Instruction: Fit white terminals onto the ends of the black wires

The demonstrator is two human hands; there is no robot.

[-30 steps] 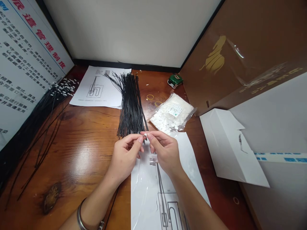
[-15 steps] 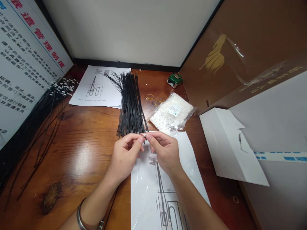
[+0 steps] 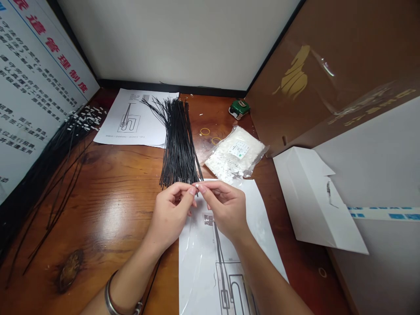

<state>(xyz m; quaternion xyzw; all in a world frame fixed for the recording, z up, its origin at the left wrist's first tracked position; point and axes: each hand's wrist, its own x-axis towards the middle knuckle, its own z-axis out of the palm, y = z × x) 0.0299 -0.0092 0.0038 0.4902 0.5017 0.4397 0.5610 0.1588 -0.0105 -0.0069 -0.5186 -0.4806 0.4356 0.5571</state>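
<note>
My left hand (image 3: pixel 170 214) and my right hand (image 3: pixel 225 210) meet fingertip to fingertip over the near end of a drawing sheet (image 3: pixel 259 227). Both pinch a tiny white connector (image 3: pixel 197 186) between thumb and forefinger. A thin black wire seems to run from the pinch down under my left wrist. Just beyond the fingers lies a bundle of black wires (image 3: pixel 179 144) with its cut ends toward me. A clear bag of white connectors (image 3: pixel 236 155) lies to the right of that bundle.
A second drawing sheet (image 3: pixel 138 118) lies at the back left. Wires fitted with white connectors (image 3: pixel 70 131) fan along the left wall. A green tape measure (image 3: pixel 239 108) and yellow rubber bands (image 3: pixel 205 131) sit at the back. A white box (image 3: pixel 315 201) stands right.
Almost nothing differs: both hands stay pinched together on the small connector, with only a slight shift of the fingertips.
</note>
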